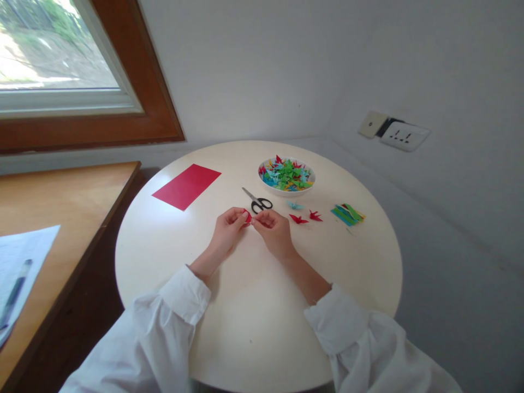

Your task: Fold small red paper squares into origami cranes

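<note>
Left hand: the small red paper (248, 216) is pinched between the thumb and fingers of the left hand (229, 225).
Right hand: the same paper is gripped at its right side by the fingertips of the right hand (273, 230), the fingers being curled.
Red paper: it is held up between both hands, near the middle of the round table (254, 327); its exact folds are partly hidden by the fingers.
Scissors: the scissors (254, 198) are laid just beyond the hands, handles toward them.
Loose birds: one blue bird (295, 206) and two red birds (298, 219) are set to the right of the scissors.
Bowl: a white bowl (286, 193) is filled with many-coloured paper birds (289, 173) behind them.
Strips: coloured paper strips (347, 215) are piled farther right.
Red sheet: a larger red sheet (186, 186) is laid flat at the far left.
Desk: a pen (16, 292) is rested on white paper (30, 245) on the wooden desk (82, 188).
</note>
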`<state>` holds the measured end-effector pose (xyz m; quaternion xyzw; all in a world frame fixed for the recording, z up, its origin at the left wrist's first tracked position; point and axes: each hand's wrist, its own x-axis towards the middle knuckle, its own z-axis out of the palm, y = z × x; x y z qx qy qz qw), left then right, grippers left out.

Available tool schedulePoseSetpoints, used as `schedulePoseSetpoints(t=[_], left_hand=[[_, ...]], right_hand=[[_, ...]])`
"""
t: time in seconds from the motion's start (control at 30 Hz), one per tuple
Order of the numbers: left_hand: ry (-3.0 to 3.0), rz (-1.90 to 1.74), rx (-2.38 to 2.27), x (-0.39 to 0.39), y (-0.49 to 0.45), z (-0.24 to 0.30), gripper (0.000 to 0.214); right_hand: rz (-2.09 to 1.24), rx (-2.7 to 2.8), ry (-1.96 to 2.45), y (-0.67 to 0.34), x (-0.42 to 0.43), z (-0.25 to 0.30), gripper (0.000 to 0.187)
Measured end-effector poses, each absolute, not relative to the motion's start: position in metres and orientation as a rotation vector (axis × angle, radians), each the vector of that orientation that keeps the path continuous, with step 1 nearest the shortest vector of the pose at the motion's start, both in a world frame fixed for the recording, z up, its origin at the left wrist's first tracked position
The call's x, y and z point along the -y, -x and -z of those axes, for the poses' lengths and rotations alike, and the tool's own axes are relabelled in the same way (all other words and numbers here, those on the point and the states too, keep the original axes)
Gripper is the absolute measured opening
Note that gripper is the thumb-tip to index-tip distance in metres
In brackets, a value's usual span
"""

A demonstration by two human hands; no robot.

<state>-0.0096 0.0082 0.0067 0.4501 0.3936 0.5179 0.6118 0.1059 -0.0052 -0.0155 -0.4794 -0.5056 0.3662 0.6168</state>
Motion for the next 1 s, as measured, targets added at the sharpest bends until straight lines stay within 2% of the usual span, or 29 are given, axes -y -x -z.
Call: schedulePoseSetpoints(t=[0.53,1.0], left_hand=[[-1.139,-1.227,-0.867,-0.0108,0.0126,-0.0062,0.017],[-1.147,-1.125,-0.874,-0.0080,0.0102,-0.0091,0.018]], right_hand=[[-1.081,1.148,1.068,-0.1047,0.0033,0.0194,0.021],[-0.914,1.347,1.126,-0.1095,0.0058,0.0203,0.015]])
